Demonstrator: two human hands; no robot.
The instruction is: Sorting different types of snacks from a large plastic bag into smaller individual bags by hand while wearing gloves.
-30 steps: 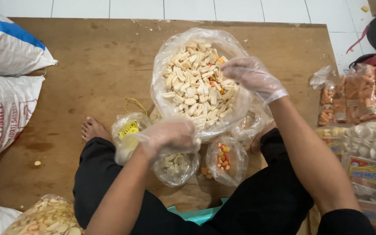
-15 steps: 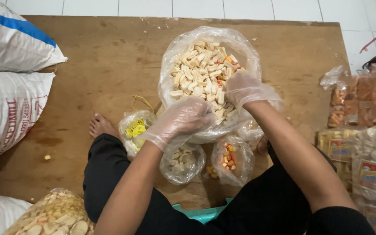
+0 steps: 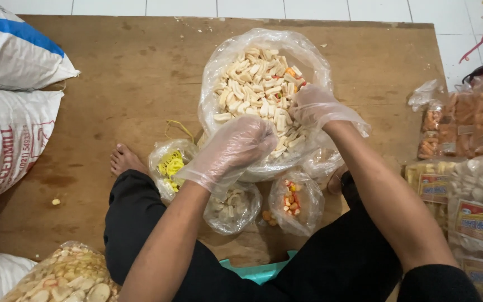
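A person sitting cross-legged on a wooden platform [image 3: 113,84] is working both gloved hands in a large clear plastic bag [image 3: 264,50] heaped with pale finger-shaped crackers [image 3: 252,89]. The bag is sitting on the boards just ahead of the knees. The left hand [image 3: 236,146] is curling into a loose fist at the bag's near rim, its grip apparently closing over a few crackers, though what lies inside the fist is hidden. The right hand [image 3: 314,106] is resting on the heap at the right side, fingers bent and pressing down; whether it is holding anything cannot be told.

Three small open bags are crowding the near edge of the big one: one with yellow pieces [image 3: 170,165], one with pale crackers [image 3: 233,207] and one with orange and red bits [image 3: 294,202]. A few orange pieces are already lying loose on the wood between them.

The risks here look plain. The thin, oversized gloves are bunching at the wrists and could be snagging the bag's film, tipping crackers onto the boards. The small bags are standing slack and could be slumping over if a forearm is brushing them. Brittle crackers may be snapping under the pressing right hand.
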